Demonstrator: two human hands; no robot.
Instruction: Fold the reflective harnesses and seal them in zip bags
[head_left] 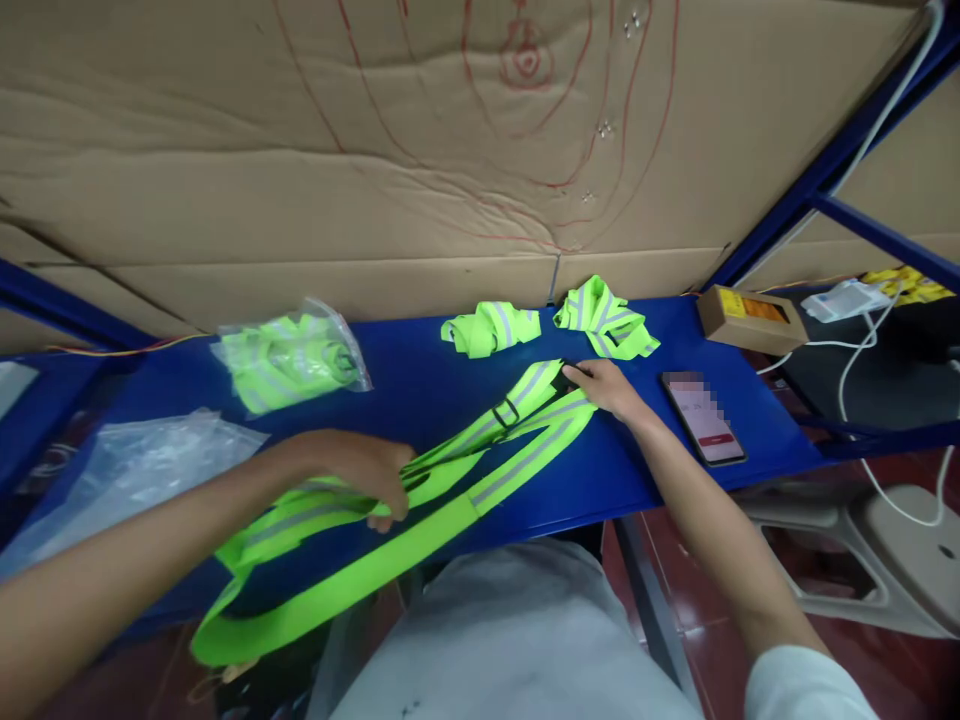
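Note:
A neon green reflective strap harness (442, 530) stretches between my two hands over the blue table. My left hand (367, 475) is closed around its bands near the middle. At the other end my right hand (604, 388) pinches the straps beside a black buckle, with a black slider a little to the left. One wide band loops down past the table's front edge at the lower left. Behind lie a rolled green strap bundle (491, 329) and a looser folded one (607, 318).
A clear bag of green straps (292, 360) lies at the back left, with empty plastic bags (165, 460) nearer. On the right are a phone (703, 418), a small cardboard box (752, 320) and white cables. A cardboard wall (375, 200) stands behind the table (405, 375).

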